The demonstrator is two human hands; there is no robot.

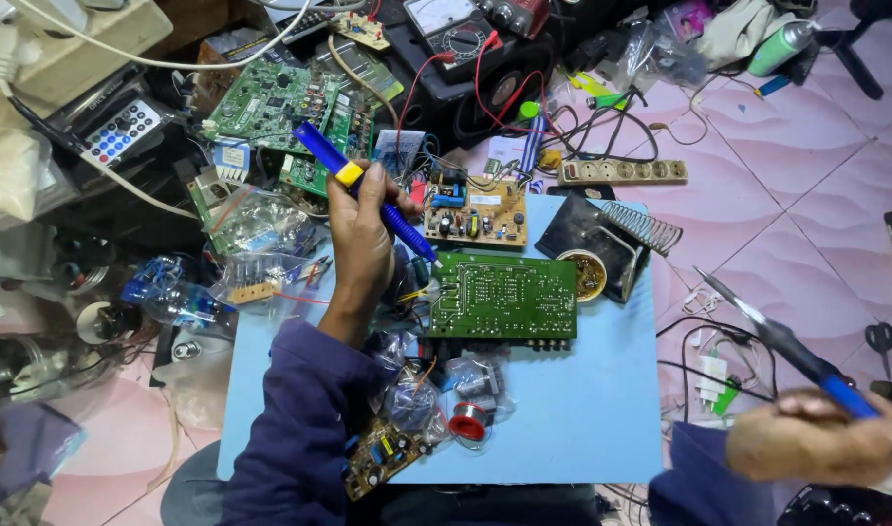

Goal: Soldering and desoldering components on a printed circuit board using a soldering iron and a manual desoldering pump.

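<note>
My left hand (361, 239) grips a blue desoldering pump (368, 190) with a yellow band, its tip down at the upper left corner of a green circuit board (502, 297). The board lies solder side up on a light blue work mat (582, 409). My right hand (816, 448), blurred at the lower right, holds a soldering iron (772, 336) with a blue handle, its metal tip pointing up and left, off the mat and well away from the board.
A tan circuit board (475, 212) lies behind the green one. A soldering iron stand with coil (621, 239) and round flux tin (587, 275) sit right of it. A solder spool (467, 421) and bagged parts lie at the front. Boards, a multimeter (446, 24) and a power strip (621, 172) crowd the back.
</note>
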